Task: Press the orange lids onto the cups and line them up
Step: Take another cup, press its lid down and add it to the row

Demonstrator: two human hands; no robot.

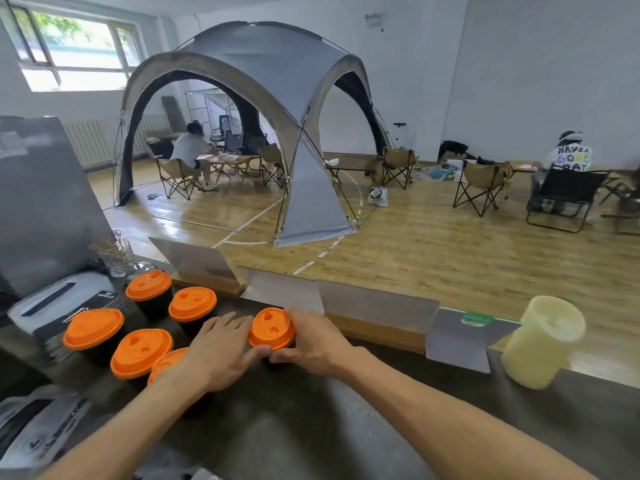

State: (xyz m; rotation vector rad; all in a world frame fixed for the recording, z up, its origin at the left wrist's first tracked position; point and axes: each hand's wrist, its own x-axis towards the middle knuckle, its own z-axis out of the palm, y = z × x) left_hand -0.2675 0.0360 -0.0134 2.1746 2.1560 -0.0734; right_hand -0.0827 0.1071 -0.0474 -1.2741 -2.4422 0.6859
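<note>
Several black cups with orange lids stand on the dark counter (311,427). One lidded cup (270,328) is apart at the centre. My right hand (313,341) curls round its right side, thumb at the lid's near rim. My left hand (221,351) lies flat to its left, thumb touching that rim. Left of it stand a rear cup (149,285), a second rear cup (192,303), a far-left cup (93,328) and a near cup (141,353). Another lid (168,363) is partly hidden under my left wrist.
A pale yellow plastic jug (542,342) stands at the counter's right. Low sign panels (377,303) line the counter's far edge. A white box and papers (59,303) sit at the left, with a glass of dried stems (116,254). Printed bags (41,427) lie near left.
</note>
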